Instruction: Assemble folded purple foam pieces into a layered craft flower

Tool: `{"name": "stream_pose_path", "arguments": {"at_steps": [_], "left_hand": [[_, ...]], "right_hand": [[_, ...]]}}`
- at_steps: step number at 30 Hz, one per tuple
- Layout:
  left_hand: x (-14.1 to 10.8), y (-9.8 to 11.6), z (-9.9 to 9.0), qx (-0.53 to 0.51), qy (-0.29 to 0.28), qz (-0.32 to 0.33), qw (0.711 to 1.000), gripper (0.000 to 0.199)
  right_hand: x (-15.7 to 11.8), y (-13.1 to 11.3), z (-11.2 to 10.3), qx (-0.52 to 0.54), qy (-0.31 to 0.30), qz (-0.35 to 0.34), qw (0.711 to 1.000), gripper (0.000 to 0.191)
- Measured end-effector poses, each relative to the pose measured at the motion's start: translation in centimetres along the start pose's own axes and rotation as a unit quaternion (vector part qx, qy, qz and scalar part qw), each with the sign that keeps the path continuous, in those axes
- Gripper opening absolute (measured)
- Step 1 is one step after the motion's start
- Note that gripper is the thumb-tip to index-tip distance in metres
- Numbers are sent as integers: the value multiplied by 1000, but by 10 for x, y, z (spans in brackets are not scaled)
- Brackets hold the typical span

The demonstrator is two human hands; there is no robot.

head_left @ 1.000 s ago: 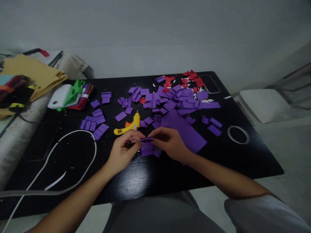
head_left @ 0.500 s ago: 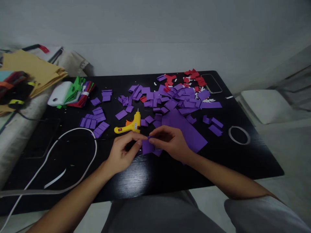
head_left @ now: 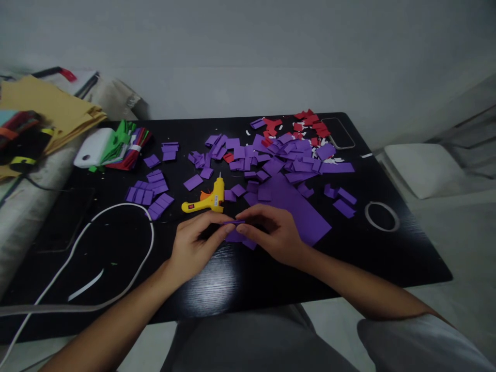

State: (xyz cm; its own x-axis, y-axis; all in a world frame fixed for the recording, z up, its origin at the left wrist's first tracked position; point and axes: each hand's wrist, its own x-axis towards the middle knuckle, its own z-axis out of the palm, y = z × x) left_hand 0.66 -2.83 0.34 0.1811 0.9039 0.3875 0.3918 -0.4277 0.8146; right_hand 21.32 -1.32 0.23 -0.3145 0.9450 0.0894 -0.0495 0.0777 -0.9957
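Between the fingertips of both hands is a small purple paper piece (head_left: 234, 222), seen nearly edge-on. My left hand (head_left: 197, 238) pinches its left end between thumb and index finger. The right end is pinched by my right hand (head_left: 269, 227). Just beyond my left hand lies a yellow glue gun (head_left: 209, 199), its nozzle pointing away from me. A large purple sheet (head_left: 300, 212) lies beside and beyond my right hand. More purple paper shows on the table just below the held piece.
Purple pieces (head_left: 298, 155) and red scraps (head_left: 310, 120) are scattered over the black table (head_left: 271, 281). A white cable (head_left: 153, 243) loops at the left, near bundled coloured strips (head_left: 127, 147). At the right lies a clear ring (head_left: 382, 216).
The purple piece between my fingers has tipped from showing its face to nearly edge-on. My left fingers have closed onto its left end. My right hand has barely moved.
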Motion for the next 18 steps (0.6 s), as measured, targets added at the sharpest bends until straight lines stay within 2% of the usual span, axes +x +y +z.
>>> {"name": "stream_pose_path", "arguments": {"at_steps": [7, 18], "left_hand": [[0, 3, 0, 24, -2, 35, 999, 7], [-3, 1, 2, 24, 0, 7, 1000, 10]], "right_hand": [[2, 2, -2, -57, 1, -38, 998, 10], [1, 2, -4, -98, 23, -58, 993, 11]]}}
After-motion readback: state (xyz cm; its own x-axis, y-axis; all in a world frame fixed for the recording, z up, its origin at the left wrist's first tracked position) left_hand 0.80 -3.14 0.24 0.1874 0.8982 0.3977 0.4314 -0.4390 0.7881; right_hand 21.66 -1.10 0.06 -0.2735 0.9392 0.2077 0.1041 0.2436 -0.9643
